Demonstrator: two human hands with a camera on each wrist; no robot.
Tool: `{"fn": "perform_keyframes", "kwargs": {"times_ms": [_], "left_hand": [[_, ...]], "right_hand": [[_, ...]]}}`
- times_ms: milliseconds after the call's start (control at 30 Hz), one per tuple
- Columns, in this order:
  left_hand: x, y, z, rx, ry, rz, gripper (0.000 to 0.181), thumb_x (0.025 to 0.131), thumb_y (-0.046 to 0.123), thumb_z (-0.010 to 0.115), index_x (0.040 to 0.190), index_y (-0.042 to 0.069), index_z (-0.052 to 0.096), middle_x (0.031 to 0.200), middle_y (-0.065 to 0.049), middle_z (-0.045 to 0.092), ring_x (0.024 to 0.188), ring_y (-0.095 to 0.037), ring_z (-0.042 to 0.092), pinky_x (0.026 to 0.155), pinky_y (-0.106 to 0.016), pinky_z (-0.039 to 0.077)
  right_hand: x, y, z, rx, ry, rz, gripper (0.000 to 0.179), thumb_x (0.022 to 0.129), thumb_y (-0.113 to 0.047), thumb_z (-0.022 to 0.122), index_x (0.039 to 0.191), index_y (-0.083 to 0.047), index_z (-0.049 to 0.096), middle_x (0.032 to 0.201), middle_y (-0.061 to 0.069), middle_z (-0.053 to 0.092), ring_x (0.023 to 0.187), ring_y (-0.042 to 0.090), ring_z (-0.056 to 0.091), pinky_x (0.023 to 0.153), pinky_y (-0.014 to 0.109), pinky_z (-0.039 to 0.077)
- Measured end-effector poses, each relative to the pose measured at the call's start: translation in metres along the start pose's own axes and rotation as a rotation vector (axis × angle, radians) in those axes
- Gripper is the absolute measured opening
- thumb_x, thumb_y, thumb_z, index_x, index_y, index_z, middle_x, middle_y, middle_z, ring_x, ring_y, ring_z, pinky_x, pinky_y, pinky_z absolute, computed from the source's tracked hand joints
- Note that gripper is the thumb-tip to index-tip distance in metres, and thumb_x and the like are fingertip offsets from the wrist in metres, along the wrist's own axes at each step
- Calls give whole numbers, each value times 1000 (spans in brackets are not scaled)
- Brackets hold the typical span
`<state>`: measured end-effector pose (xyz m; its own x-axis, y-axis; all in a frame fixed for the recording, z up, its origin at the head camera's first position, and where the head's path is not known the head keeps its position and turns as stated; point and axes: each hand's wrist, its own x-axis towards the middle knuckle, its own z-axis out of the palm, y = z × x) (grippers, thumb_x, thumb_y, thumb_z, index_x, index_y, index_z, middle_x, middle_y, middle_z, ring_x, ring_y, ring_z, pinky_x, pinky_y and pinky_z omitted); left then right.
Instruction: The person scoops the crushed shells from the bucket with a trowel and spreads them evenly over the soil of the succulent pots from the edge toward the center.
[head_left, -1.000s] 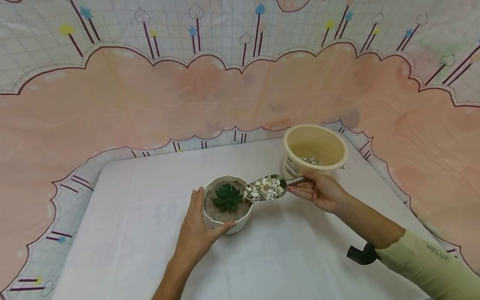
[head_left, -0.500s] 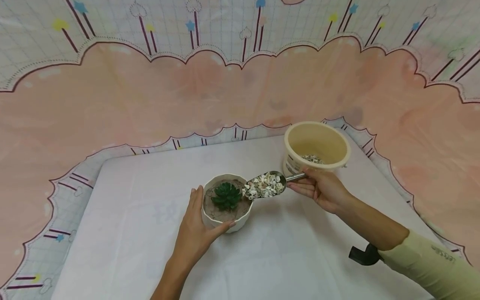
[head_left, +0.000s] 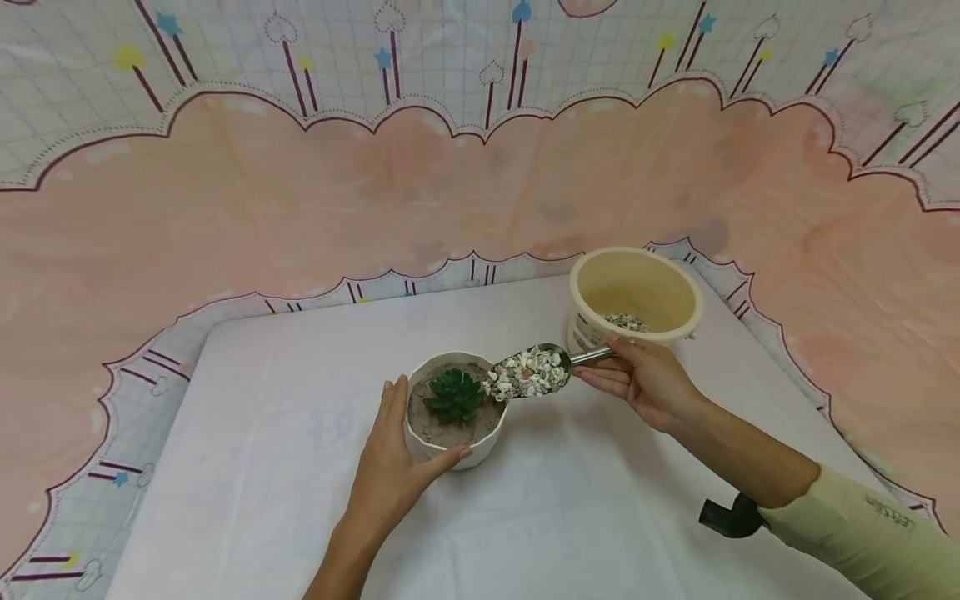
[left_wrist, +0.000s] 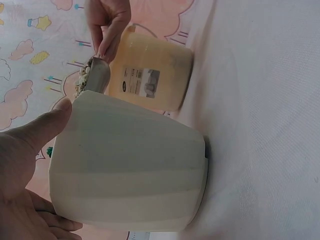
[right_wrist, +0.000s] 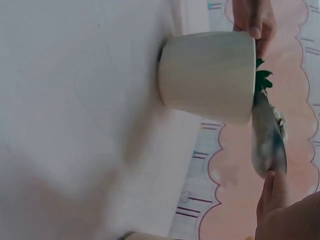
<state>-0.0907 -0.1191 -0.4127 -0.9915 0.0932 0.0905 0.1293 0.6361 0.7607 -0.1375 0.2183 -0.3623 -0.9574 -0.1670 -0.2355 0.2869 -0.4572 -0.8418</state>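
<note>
A white faceted flower pot (head_left: 480,452) stands on the table, with a green succulent (head_left: 454,395) in greyish-brown soil. My left hand (head_left: 396,467) holds the pot at its near left side, thumb at the front rim and fingers along the left. In my right hand (head_left: 639,385) is a metal scoop (head_left: 592,357), gripped by its handle. Pale, mixed-colour gravel (head_left: 528,373) heaps up in its bowl. The scoop's tip overlaps the pot's right rim in the head view. From the right wrist view, the scoop (right_wrist: 267,142) lies right at the rim, close to the leaves.
A cream bucket (head_left: 637,292) with some gravel at its bottom stands behind the right hand; a printed label (left_wrist: 142,82) is on its side. White cloth (head_left: 262,467) covers the table. A patterned curtain (head_left: 360,200) hangs behind. Something black (head_left: 731,517) sits by the right sleeve.
</note>
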Motion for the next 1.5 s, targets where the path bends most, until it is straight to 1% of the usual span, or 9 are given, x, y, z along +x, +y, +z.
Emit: {"fn": "perform_keyframes", "kwargs": {"times_ms": [200,467,633,767,1000,1133,1233,1367,1500], "left_hand": [[0,0,1,0,5,10,121,79,41,94,165,-3,22,171,-25,18,158,-41,13,120,-63,25],[0,0,1,3,5,7,121,79,43,94,165,-3,23,171,-24,19,158,-41,13,120,-63,25],[0,0,0,6,4,9,121,79,42,94,165,-3,22,171,-24,19,158,-41,13,120,-64,24],[1,0,0,3,-6,-4,122,79,43,94,166,-3,21,171,-24,17,159,-40,12,120,-64,24],[1,-1,1,7,-3,-5,122,79,43,94,165,-4,21,171,-25,16,159,-40,12,120,-63,25],[0,0,1,7,-7,5,123,79,44,93,165,-4,19,171,-26,15,158,-41,11,120,-63,24],[0,1,4,7,0,11,128,77,46,95,165,-5,16,171,-26,14,159,-41,9,121,-62,23],[2,3,9,14,27,12,133,75,46,96,165,-6,15,171,-26,14,159,-40,7,122,-60,23],[3,3,10,29,45,5,132,74,45,97,165,-7,16,170,-27,16,159,-42,10,121,-61,26]], "right_hand": [[2,-1,0,-22,8,-12,27,115,-17,43,121,6,54,103,24,76,96,31,77,90,39,58],[5,-3,3,-51,1,-39,30,115,-17,44,126,10,47,100,23,76,93,30,78,89,39,59],[5,-6,7,-89,-10,-70,27,115,-18,45,118,7,54,99,22,76,91,29,78,88,38,59],[5,-8,9,-108,-9,-67,26,115,-17,45,117,6,56,99,22,76,92,29,78,88,38,59],[6,-10,11,-119,7,-58,28,115,-17,45,125,10,47,98,21,76,91,28,78,87,38,59],[8,-10,11,-126,10,-57,31,115,-18,44,126,10,45,98,21,77,91,28,78,87,37,59],[11,-10,10,-136,14,-55,35,115,-19,43,130,13,44,98,21,77,91,28,78,87,37,59],[13,-11,11,-160,14,-56,41,115,-19,42,136,16,39,98,20,77,91,28,78,86,37,59],[16,-12,12,-178,14,-56,36,116,-18,41,130,15,43,96,19,77,90,27,79,86,37,59]]}}
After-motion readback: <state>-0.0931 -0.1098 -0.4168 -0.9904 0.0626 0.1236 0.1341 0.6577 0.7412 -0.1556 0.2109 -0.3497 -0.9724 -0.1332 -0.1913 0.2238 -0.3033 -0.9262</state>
